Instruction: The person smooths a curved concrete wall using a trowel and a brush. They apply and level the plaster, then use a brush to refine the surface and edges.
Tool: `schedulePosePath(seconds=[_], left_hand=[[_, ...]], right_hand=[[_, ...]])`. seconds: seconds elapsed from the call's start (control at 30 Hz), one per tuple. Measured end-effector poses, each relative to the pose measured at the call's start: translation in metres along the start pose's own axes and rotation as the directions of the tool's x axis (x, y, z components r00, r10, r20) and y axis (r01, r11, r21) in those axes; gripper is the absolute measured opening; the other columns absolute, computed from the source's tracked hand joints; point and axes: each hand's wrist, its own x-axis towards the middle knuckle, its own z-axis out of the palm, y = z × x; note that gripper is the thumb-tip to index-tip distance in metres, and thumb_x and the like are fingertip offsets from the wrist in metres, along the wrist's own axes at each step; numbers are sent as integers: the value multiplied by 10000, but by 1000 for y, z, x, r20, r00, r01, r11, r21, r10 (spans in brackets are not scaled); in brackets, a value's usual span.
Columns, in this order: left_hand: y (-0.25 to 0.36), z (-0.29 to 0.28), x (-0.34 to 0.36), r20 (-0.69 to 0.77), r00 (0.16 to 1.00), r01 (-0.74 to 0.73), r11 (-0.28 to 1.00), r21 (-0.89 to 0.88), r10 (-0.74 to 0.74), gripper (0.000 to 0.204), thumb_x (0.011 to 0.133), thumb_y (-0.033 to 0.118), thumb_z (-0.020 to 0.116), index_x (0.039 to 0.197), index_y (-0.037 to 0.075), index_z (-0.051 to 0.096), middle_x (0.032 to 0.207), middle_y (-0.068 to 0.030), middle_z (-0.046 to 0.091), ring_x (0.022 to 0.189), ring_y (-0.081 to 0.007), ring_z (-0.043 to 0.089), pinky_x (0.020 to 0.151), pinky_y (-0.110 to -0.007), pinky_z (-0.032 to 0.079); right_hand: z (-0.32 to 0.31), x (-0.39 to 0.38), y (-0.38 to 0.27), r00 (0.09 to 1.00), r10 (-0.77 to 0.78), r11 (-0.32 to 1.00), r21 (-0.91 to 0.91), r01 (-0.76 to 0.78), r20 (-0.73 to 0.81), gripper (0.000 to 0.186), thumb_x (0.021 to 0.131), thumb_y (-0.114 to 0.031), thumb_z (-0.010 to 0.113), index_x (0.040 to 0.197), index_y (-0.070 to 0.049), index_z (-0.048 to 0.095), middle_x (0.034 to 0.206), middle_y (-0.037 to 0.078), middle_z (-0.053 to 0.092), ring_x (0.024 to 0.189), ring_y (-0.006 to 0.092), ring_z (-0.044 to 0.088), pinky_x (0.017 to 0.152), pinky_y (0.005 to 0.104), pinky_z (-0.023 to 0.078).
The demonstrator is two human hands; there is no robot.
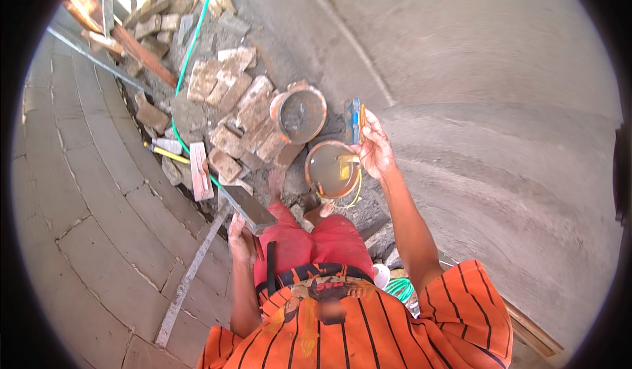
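Note:
My right hand (pixel 376 150) is raised against the smooth grey plastered wall (pixel 500 105) and grips a flat tool with a blue blade and an orange handle (pixel 355 120), seen edge-on. My left hand (pixel 241 238) hangs by my hip and holds a dark flat rectangular board (pixel 247 209) by its lower end. Below the right hand stand two orange buckets: one holds murky water (pixel 332 169), the other grey mortar (pixel 300 113). My bare feet stand between them and the rubble.
A pile of broken bricks (pixel 230 105) covers the ground ahead. A green hose (pixel 192 46) runs through it. A long metal straightedge (pixel 187 278) leans along the grey block wall (pixel 85 191) on the left. A yellow-handled tool (pixel 166 152) lies near the bricks.

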Motion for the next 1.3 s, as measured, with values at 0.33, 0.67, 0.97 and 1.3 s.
schedulePosePath(seconds=[0.33,0.67,0.97,1.3], left_hand=[[43,91,18,295,954,-59,998,37,45,478,867,163,530,1290,-36,429,1253,-98,538,1174,-188,495,1030,-320,326],[-33,-68,30,-195,971,144,990,4,-141,416,865,193,546,1240,24,485,1154,-61,581,1063,-197,556,915,-340,419],[-66,-159,24,-456,869,202,979,-23,-190,452,847,224,555,1247,29,476,1170,-64,560,1082,-204,537,930,-367,408],[-63,-146,15,-383,916,125,992,-16,-122,411,867,202,544,1230,19,481,1154,-76,569,1071,-220,546,927,-383,412]], right_hand=[[19,-19,-37,935,-340,250,-968,-12,-99,357,750,-134,748,1092,-94,650,941,88,658,793,144,641,711,297,521],[-186,137,167,988,18,-500,-857,-122,-151,338,791,-168,659,1124,-205,618,1072,102,611,1004,293,602,860,423,502],[-246,218,253,979,190,-720,-688,92,-68,341,839,-117,581,1169,-205,595,1188,74,560,1126,285,541,873,428,510],[-223,242,195,995,26,-696,-713,89,99,348,858,-131,579,1203,-181,577,1077,104,622,939,268,638,750,376,559]])
